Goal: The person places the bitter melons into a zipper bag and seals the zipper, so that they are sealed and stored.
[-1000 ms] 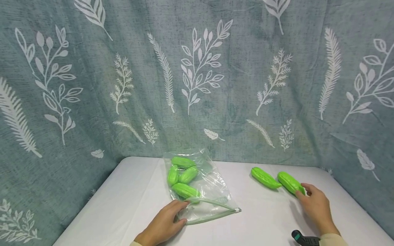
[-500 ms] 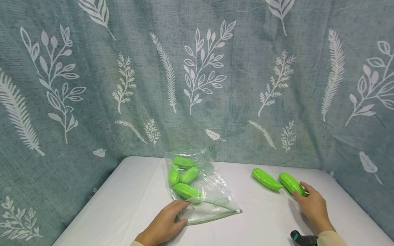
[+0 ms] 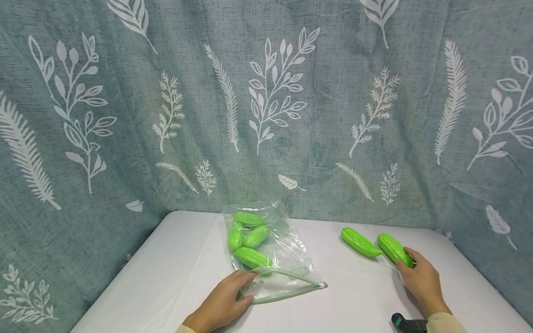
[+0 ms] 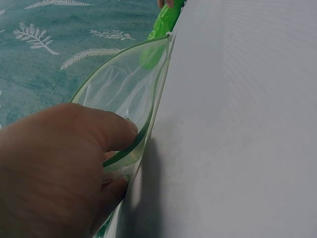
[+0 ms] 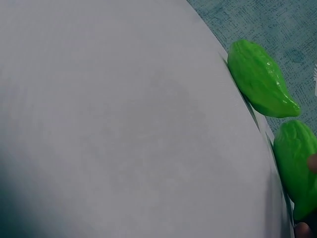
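A clear zip bag (image 3: 287,249) with a green rim lies at the table's middle, several green gourds (image 3: 251,257) inside it. My left hand (image 3: 220,300) holds one side of its parted mouth, thumb and fingers on the rim, as the left wrist view (image 4: 59,163) also shows. On the right, my right hand (image 3: 422,280) grips the near end of a green gourd (image 3: 390,246) between thumb and fingers. Another gourd (image 3: 360,242) lies just left of it; the right wrist view shows this one (image 5: 260,79) and the gripped one (image 5: 295,158), with only fingertips visible.
A white-covered table (image 3: 166,259) carries everything. Patterned teal cloth (image 3: 316,115) stands behind it and along both sides. A black device (image 3: 408,323) is at my right wrist, by the front edge.
My right thumb and fingers have closed more firmly about the gourd's near end, and that hand has shifted slightly left. My left hand and the bag have stayed in place.
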A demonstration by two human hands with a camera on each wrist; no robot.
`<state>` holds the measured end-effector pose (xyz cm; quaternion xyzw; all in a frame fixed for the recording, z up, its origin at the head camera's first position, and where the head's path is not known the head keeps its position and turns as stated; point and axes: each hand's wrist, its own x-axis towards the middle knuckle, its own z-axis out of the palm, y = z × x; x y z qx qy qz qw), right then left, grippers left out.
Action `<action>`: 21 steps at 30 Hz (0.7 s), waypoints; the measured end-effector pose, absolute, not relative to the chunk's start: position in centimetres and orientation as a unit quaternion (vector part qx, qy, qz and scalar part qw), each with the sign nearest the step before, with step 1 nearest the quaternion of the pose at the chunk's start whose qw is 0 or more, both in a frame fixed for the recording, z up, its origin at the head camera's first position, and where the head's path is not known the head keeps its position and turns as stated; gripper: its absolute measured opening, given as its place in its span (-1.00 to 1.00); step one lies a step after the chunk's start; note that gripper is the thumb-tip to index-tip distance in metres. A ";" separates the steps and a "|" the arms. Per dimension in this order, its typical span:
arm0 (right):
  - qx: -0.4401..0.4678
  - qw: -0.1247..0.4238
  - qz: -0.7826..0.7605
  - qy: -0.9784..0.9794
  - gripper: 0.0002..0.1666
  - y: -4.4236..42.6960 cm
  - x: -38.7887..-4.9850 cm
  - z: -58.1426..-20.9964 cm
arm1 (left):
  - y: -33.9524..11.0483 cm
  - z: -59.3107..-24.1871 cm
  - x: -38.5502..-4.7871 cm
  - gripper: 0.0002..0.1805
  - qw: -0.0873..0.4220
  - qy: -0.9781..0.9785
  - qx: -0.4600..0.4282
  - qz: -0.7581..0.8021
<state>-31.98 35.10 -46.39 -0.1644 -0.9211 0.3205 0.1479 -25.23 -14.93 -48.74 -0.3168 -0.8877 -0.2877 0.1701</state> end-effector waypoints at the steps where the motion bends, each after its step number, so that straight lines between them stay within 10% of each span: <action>1: -0.167 0.147 0.320 -0.921 -0.25 35.1 -32.0 -46.4 | -14.9 -48.7 -25.2 -0.43 0.171 -0.887 -0.317 -0.288; 21: -0.204 0.155 0.324 -0.911 -0.29 35.1 -32.1 -46.9 | -14.9 -48.8 -25.3 -0.44 0.184 -0.882 -0.324 -0.288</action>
